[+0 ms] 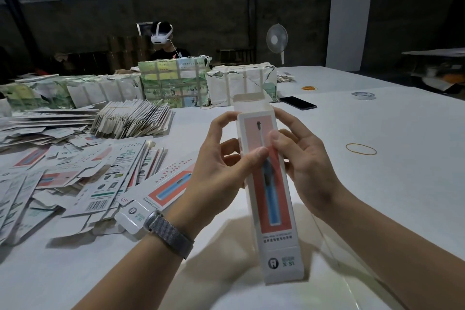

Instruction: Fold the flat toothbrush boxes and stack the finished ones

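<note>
Both hands, left hand (221, 158) and right hand (299, 156), grip toothbrush box (270, 199), long axis pointing away.

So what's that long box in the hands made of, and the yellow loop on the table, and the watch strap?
The box looks like thin printed card with a slightly glossy front; its open top flap shows a plain whitish inside and sharp folds. The yellow loop is probably a rubber band: thin and lying in a floppy oval. The watch strap looks like grey woven metal mesh, though it could be fabric.
</note>
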Motion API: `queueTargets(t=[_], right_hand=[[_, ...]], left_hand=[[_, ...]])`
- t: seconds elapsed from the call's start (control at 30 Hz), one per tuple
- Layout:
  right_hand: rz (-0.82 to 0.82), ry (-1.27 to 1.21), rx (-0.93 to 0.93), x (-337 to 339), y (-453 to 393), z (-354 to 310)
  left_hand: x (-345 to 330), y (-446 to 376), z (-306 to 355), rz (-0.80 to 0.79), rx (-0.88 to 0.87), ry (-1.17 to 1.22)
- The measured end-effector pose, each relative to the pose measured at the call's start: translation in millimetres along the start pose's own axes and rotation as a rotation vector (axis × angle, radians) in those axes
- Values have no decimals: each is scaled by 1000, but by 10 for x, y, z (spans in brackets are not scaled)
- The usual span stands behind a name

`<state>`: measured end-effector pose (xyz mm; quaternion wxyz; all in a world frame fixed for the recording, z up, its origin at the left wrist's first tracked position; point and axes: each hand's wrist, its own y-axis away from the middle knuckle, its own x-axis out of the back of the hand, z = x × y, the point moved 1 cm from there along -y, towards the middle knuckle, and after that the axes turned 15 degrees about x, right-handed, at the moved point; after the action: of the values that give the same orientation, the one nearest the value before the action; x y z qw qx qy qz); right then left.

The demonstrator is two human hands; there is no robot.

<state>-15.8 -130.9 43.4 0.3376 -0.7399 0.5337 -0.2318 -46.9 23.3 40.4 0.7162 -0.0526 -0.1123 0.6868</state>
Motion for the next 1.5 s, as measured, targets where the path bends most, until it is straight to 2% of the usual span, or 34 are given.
queueTargets(t=[0.23, 0.9, 1.2, 1.5], right_hand=[[47, -49, -35, 73, -32, 22], [137, -128, -85, 95, -32, 67], [194, -17, -73, 93, -5, 117], [171, 33, -36, 81, -4, 53]], left_hand=[[-4, 11, -3, -13, 28, -75], [7, -44, -45, -149, 118, -18], [-9, -7, -42, -229, 188, 71], [-37, -9, -74, -172, 147, 3]])
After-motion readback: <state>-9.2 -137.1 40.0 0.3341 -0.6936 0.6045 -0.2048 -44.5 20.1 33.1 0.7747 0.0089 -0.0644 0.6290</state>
